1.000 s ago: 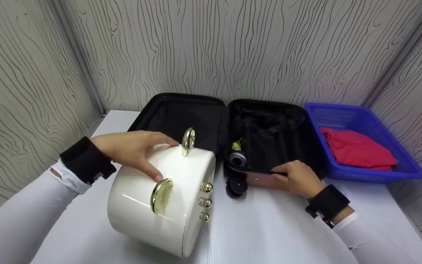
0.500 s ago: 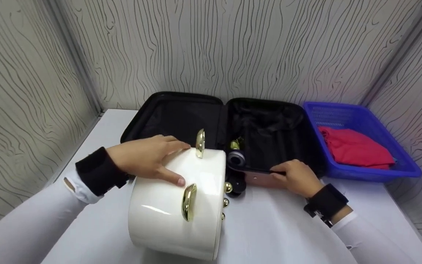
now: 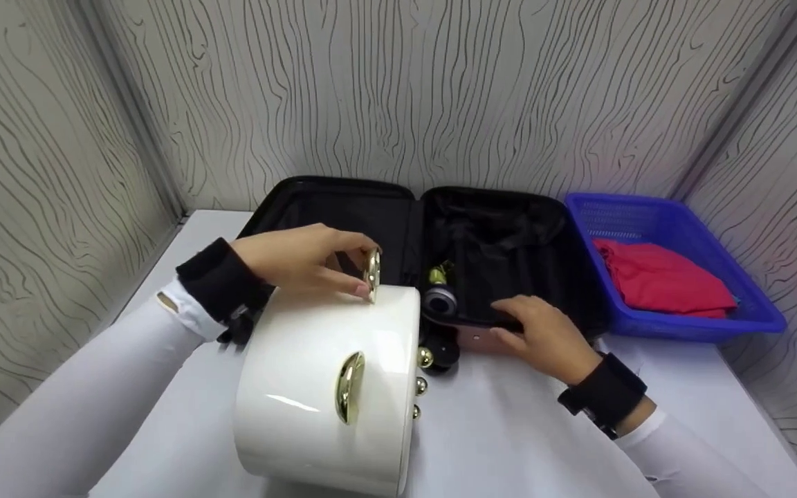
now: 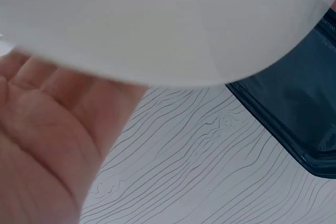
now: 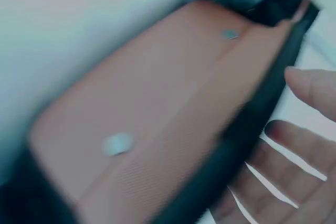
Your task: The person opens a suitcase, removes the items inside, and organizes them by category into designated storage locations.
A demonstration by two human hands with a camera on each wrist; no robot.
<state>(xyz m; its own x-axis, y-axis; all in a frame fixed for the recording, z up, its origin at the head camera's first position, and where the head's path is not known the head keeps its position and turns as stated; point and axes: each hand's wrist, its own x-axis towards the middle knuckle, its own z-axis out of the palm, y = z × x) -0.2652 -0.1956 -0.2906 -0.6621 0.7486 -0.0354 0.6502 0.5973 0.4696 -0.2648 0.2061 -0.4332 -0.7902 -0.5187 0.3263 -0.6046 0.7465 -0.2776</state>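
Note:
A glossy white rounded case (image 3: 301, 387) with gold handles and several gold ball knobs stands at the front left in the head view. My left hand (image 3: 301, 259) is at its far gold handle (image 3: 373, 273), thumb and fingers bent round it; the left wrist view shows fingers passing behind the white surface (image 4: 157, 30). My right hand (image 3: 551, 335) hovers at the near rim of an open suitcase (image 3: 478, 339), pink outside and black inside. Its thumb and fingers are spread, holding nothing, close beside the black edge (image 5: 247, 124).
A silver-grey round-ended item (image 3: 440, 300) and something yellow-green (image 3: 438, 275) lie in the suitcase's right half. To its right stands a blue basket (image 3: 703, 332) with red cloth (image 3: 661, 277). Suitcase wheels (image 3: 443, 353) stick out near the case. Patterned walls enclose the table (image 3: 495, 429).
The white case moved right and turned, then stayed nearly in place. My left hand went from its top to the far handle. My right hand let go of the suitcase rim.

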